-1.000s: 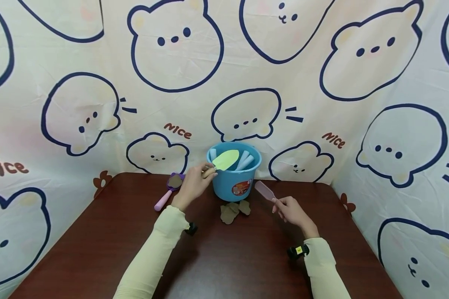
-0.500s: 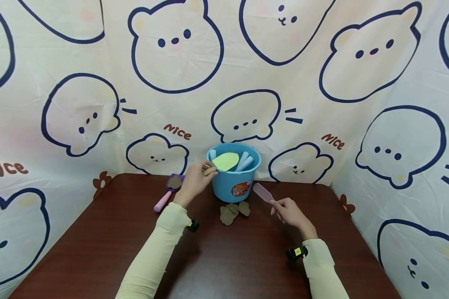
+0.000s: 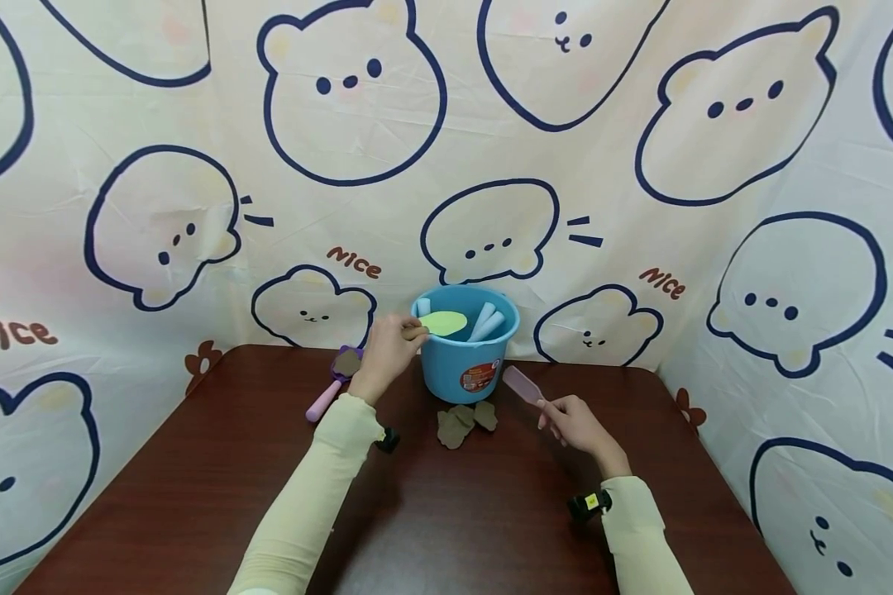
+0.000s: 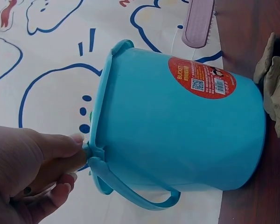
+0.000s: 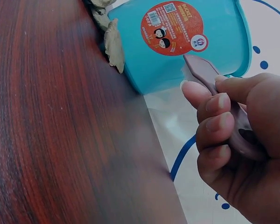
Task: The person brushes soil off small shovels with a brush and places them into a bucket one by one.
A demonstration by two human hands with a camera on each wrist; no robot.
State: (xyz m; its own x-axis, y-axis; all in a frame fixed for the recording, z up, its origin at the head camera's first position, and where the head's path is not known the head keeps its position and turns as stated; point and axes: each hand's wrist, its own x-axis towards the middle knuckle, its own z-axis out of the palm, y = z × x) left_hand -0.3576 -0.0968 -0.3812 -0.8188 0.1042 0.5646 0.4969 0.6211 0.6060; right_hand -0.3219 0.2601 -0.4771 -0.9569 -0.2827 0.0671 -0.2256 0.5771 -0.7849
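Note:
My left hand [image 3: 389, 351] grips the wooden handle [image 4: 60, 169] of a small trowel at the bucket's left rim. Its yellow-green blade [image 3: 446, 322] lies over the opening of the blue bucket [image 3: 457, 370], tilted nearly flat. Pale blue rolled pieces [image 3: 487, 322] stand inside the bucket. To the right of the bucket, my right hand [image 3: 579, 423] holds a mauve brush [image 3: 523, 384] by its handle, apart from the bucket in the head view. Short bristles show along the brush edge in the left wrist view.
Flat greyish-brown clay-like pieces [image 3: 457, 424] lie in front of the bucket. A purple scoop with a pink handle [image 3: 323, 400] rests left of it, a brown lump [image 3: 347, 361] in its head. The printed cloth [image 3: 491, 149] rises behind the dark wooden table [image 3: 461, 512].
My left hand has shifted slightly left, and the trowel blade has tipped flatter and lower over the bucket. The right hand with the brush has moved only a little left.

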